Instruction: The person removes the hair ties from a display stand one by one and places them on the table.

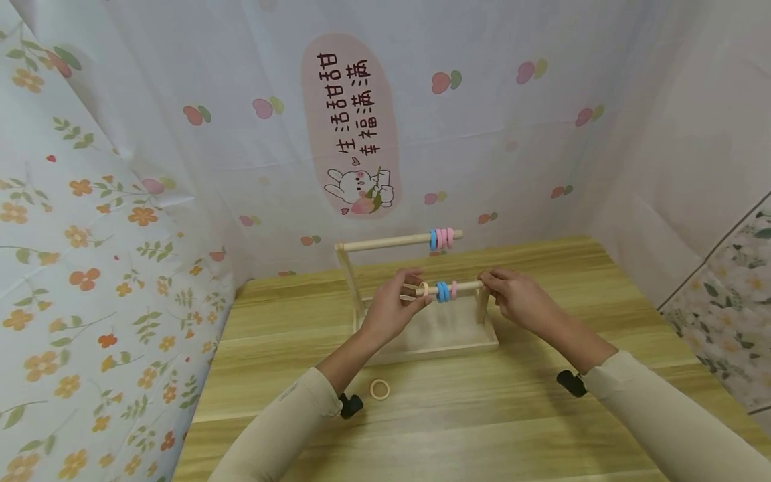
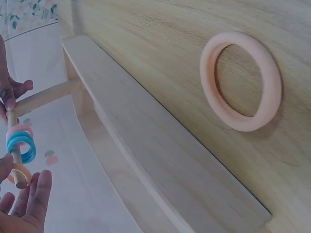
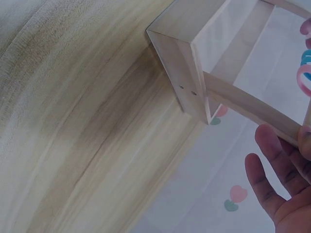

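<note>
The left hand (image 1: 388,304) had its fingers and thumb pinching a light orange ring (image 1: 424,288) near the free end of the low rod (image 1: 470,286). Blue rings (image 1: 443,292) bunched up beside it, too close to count, then a pink ring (image 1: 454,289). The right hand (image 1: 519,294) pinched the rod's other end and hid it; the right wrist view cut this hand off. A loose ring (image 2: 269,92) lay on the table (image 1: 482,415).

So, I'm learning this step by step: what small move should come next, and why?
Probably the left hand should slide the orange ring further along the lower rod, since it sits near the free end, apart from the blue rings.
</note>
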Action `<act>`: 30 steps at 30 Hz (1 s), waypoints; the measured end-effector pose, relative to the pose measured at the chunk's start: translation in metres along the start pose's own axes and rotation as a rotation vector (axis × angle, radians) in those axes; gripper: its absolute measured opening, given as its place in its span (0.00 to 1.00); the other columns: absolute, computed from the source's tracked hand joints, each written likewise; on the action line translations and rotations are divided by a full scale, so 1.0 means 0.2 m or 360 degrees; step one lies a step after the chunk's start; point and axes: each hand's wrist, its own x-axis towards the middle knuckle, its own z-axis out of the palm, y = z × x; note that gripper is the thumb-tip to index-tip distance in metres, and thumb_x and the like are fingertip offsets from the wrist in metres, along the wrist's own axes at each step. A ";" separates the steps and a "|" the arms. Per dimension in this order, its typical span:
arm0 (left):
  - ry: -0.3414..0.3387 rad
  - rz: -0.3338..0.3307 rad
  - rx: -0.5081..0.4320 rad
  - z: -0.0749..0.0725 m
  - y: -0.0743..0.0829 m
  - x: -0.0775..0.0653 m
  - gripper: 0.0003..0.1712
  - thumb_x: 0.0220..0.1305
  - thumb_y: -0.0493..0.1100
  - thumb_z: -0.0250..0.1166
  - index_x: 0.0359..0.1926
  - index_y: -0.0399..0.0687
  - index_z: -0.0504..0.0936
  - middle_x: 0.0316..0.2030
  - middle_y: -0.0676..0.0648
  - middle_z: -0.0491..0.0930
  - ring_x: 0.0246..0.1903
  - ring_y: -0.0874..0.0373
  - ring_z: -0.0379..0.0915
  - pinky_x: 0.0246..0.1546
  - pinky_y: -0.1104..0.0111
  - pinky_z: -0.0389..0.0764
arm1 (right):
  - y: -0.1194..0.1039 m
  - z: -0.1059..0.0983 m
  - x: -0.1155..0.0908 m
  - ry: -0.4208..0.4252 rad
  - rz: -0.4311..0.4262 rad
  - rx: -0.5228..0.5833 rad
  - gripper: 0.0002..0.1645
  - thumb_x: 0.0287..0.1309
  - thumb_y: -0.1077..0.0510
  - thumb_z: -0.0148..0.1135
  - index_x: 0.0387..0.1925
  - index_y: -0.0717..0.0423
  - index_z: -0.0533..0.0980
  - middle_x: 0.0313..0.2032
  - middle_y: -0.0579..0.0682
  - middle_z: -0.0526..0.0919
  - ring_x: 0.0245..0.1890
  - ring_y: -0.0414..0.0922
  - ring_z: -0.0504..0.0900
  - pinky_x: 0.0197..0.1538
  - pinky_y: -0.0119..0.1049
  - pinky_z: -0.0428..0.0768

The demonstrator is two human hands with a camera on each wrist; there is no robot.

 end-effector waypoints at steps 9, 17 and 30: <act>0.0040 -0.0026 0.0013 -0.04 -0.02 -0.05 0.12 0.76 0.43 0.74 0.48 0.45 0.78 0.61 0.44 0.88 0.54 0.50 0.91 0.50 0.68 0.92 | -0.02 0.01 0.00 -0.0024 0.0012 0.0014 0.24 0.62 0.78 0.70 0.60 0.70 0.85 0.44 0.59 0.88 0.33 0.48 0.85 0.34 0.41 0.85; 0.0088 0.0042 0.0083 -0.06 -0.03 -0.06 0.06 0.77 0.42 0.74 0.48 0.47 0.85 0.60 0.43 0.89 0.56 0.49 0.91 0.48 0.70 0.92 | -0.01 -0.01 -0.01 -0.0062 0.0040 0.0004 0.25 0.63 0.78 0.69 0.62 0.71 0.84 0.48 0.62 0.89 0.36 0.52 0.89 0.38 0.46 0.89; 0.0104 0.0018 0.0161 -0.12 -0.07 -0.11 0.08 0.78 0.46 0.72 0.52 0.49 0.89 0.53 0.47 0.90 0.54 0.53 0.91 0.47 0.69 0.92 | 0.00 -0.01 0.00 -0.0041 0.0005 0.0021 0.25 0.61 0.79 0.68 0.60 0.69 0.85 0.48 0.61 0.89 0.35 0.49 0.88 0.35 0.41 0.86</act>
